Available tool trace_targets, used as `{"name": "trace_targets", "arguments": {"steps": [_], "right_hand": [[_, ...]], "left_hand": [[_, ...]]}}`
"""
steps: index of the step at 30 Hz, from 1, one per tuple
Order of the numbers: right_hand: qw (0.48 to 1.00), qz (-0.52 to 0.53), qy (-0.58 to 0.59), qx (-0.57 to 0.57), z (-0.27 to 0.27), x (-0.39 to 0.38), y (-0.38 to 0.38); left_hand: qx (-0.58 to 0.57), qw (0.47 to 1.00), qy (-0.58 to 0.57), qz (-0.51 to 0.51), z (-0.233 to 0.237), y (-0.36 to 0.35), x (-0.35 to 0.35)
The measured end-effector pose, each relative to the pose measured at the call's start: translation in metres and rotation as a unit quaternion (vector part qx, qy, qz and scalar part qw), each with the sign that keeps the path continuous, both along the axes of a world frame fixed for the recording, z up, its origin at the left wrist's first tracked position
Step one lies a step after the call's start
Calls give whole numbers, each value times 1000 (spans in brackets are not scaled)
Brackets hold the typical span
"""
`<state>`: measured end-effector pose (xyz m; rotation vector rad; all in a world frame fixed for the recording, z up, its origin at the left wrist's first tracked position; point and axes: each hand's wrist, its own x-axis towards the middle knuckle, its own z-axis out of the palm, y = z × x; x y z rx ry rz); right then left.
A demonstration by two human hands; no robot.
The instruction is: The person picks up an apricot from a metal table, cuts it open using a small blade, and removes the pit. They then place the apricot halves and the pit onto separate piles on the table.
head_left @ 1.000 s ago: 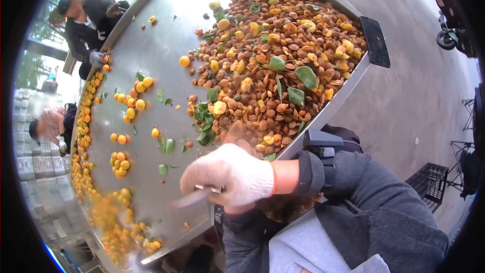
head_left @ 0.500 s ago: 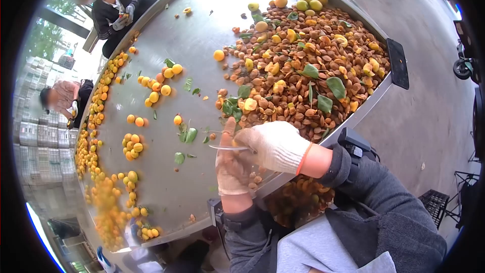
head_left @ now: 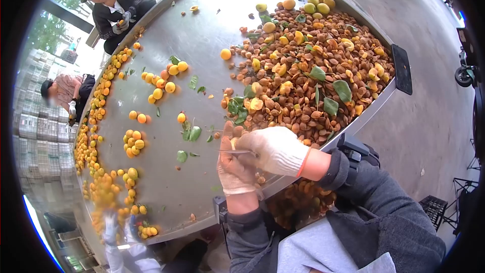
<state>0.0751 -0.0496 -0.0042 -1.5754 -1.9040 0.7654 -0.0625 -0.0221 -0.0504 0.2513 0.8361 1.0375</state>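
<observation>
Right hand (head_left: 284,150): we hold a thin knife (head_left: 236,151), lower middle.
Left hand (head_left: 236,176): just beside it; we can't tell its grip.
Pits (head_left: 299,107): big heap, upper right.

1. Looking like a fruit-processing workshop or packing shed, with a broad sheet-metal worktable (head_left: 202,187) bearing whole apricots (head_left: 226,54) and a heap of apricot pits (head_left: 288,106).
2. Suggesting shared manual labour through gloved co-workers (head_left: 126,0) along its edge.
3. Appearing industrial, given stacked crates (head_left: 40,136), bare concrete-like floor (head_left: 394,126) and a black plastic crate (head_left: 433,206).
</observation>
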Motion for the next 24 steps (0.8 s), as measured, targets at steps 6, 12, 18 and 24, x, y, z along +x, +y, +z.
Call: {"name": "trace_targets", "arguments": {"steps": [6,12,18,24], "right_hand": [[996,-4,78,31,-19,-1,6],[926,-114,351,-80,2,19,6],[929,-195,304,-80,22,41,4],[905,-248,338,-66,43,56,6]], "left_hand": [[162,966,202,-25,5,-13,1],[103,994,43,14,34,-22,-16],[377,815,194,-395,71,-49,-25],[329,828,437,124,-115,87,-158]]}}
